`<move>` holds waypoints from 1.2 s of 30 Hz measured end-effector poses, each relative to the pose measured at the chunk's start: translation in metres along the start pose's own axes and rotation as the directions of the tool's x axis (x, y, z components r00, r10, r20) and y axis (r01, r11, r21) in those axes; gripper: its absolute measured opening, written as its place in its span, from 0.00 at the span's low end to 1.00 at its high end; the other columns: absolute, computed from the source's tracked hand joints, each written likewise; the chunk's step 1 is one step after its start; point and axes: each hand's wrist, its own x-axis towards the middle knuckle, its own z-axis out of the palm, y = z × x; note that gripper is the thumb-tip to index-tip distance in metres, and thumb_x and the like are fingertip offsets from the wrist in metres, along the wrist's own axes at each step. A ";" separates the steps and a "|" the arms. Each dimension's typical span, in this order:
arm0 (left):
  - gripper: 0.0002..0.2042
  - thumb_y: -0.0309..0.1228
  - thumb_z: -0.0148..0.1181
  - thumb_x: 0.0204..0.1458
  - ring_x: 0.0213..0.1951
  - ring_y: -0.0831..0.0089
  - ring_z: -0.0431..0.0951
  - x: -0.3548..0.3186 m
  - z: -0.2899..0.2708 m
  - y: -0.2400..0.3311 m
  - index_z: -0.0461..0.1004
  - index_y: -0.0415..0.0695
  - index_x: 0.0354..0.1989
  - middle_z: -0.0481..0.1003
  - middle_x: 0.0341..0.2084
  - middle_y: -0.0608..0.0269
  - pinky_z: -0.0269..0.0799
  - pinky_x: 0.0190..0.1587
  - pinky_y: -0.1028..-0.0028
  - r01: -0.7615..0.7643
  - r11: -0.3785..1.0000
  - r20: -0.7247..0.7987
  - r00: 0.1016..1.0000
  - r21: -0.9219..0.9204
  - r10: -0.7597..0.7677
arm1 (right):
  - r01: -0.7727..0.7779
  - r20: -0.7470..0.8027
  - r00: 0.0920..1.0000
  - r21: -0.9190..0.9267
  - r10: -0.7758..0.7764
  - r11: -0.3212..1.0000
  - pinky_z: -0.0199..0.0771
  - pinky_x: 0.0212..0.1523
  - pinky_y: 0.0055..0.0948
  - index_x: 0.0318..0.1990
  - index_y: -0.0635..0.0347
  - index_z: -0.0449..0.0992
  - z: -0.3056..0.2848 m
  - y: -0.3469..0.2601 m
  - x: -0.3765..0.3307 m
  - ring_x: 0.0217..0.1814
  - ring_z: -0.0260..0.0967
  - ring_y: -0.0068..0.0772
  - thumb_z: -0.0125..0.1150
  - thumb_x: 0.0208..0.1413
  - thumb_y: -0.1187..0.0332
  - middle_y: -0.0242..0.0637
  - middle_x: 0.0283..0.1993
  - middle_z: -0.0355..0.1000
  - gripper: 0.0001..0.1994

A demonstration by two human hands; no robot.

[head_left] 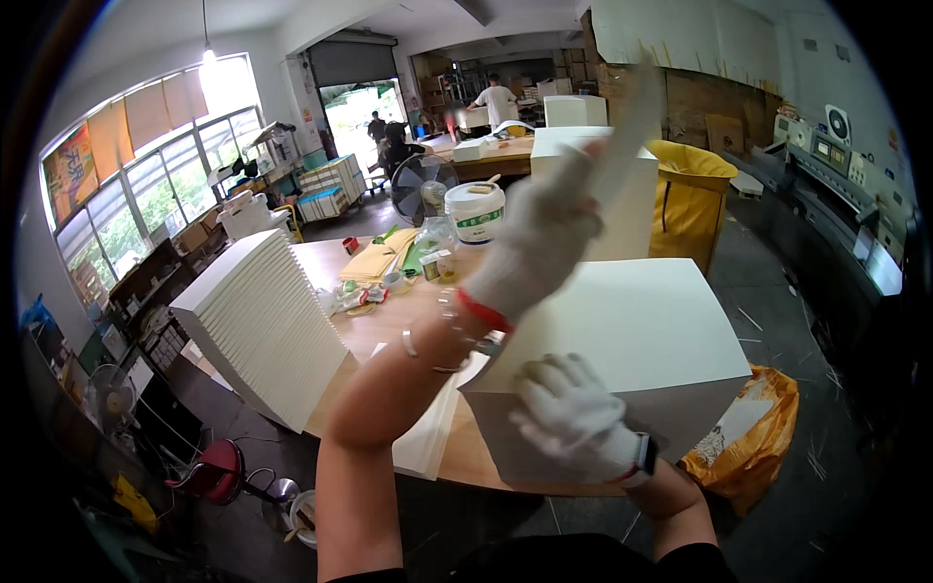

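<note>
My left hand (546,228), in a whitish glove with a red band at the wrist, is raised over the far part of the big white paper stack (632,316). Its fingers are closed around a long pale flat thing (630,131) that points up and away. Motion smears it, so whether it is a blade or a strip is unclear. My right hand (571,413), gloved too and with a dark watch at the wrist, rests at the stack's near left edge. Its fingers are bent and apart, touching the paper, with nothing seen in them.
Left on the wooden table (330,260) stands a tall pile of layered white sheets (262,330). Behind are a white bucket (474,214), a fan (423,189) and another white stack (637,194). Yellow bag (692,209) and orange bag (753,437) stand right. Other people (496,102) are farther back.
</note>
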 end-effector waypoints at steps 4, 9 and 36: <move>0.28 0.18 0.51 0.51 0.45 0.76 0.75 -0.007 -0.077 -0.033 0.63 0.42 0.65 0.74 0.48 0.63 0.74 0.48 0.75 -0.205 0.963 -0.374 0.919 -0.175 0.127 | 0.120 -0.126 0.985 0.003 -0.119 0.993 0.68 0.51 0.43 0.39 0.65 0.72 0.046 -0.023 0.030 0.46 0.69 0.47 0.61 0.47 0.64 0.48 0.44 0.71 0.14; 0.23 0.19 0.53 0.56 0.42 0.78 0.75 -0.028 -0.148 -0.058 0.66 0.45 0.62 0.75 0.43 0.64 0.75 0.44 0.77 -0.123 0.948 -0.615 0.784 -0.292 -0.088 | 0.150 -0.206 0.965 -0.062 -0.160 0.987 0.71 0.50 0.46 0.40 0.67 0.72 0.059 -0.030 0.031 0.46 0.71 0.49 0.65 0.43 0.64 0.48 0.43 0.71 0.19; 0.30 0.24 0.62 0.43 0.63 0.51 0.64 -0.315 -0.079 -0.286 0.68 0.44 0.60 0.67 0.59 0.50 0.62 0.65 0.58 0.241 0.895 -0.381 0.920 0.377 -0.087 | -0.710 0.707 0.494 0.664 0.506 -0.235 0.74 0.51 0.31 0.58 0.64 0.65 0.379 -0.063 -0.024 0.48 0.73 0.31 0.58 0.56 0.75 0.40 0.53 0.73 0.22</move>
